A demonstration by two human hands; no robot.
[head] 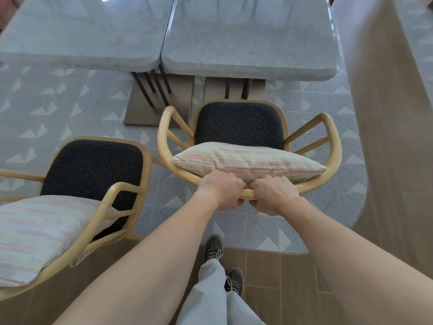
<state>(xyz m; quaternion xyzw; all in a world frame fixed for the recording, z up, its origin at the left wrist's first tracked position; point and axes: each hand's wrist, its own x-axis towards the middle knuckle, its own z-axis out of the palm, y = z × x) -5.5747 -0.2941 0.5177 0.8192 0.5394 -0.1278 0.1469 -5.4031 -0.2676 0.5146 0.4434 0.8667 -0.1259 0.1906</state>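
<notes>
A wooden armchair point(335, 139) is seen at the centre of the frame, just below the near edge of the right-hand grey table point(250, 36), with its open front turned toward that table. Its curved back rail point(187, 175) is gripped by both hands a little below the middle of the picture. The left hand point(221, 190) is closed over the rail from above, fingers curled round it and knuckles up. The right hand point(273, 195) is closed over the same rail in the same way, just beside the left, so that the two hands almost touch. A pale striped cushion point(248, 160) is propped against the inside of the back rail, directly above the hands in the picture, and the dark speckled seat point(239, 123) is left showing beyond it. A second chair point(103, 207) of the same make is placed at the lower left of the frame, near the first but apart from it, and a similar cushion point(35, 231) is laid against its back. A second grey table point(77, 36) is set edge to edge with the first at the upper left, and flat base plates point(140, 109) are seen under both. Patterned tiles point(58, 109) are laid under the tables and chairs, while wood-look planks point(262, 277) are seen at the bottom and along the right edge. Between the forearms, at the bottom centre, light trousers point(210, 296) and two dark laced shoes point(213, 248) are visible.
</notes>
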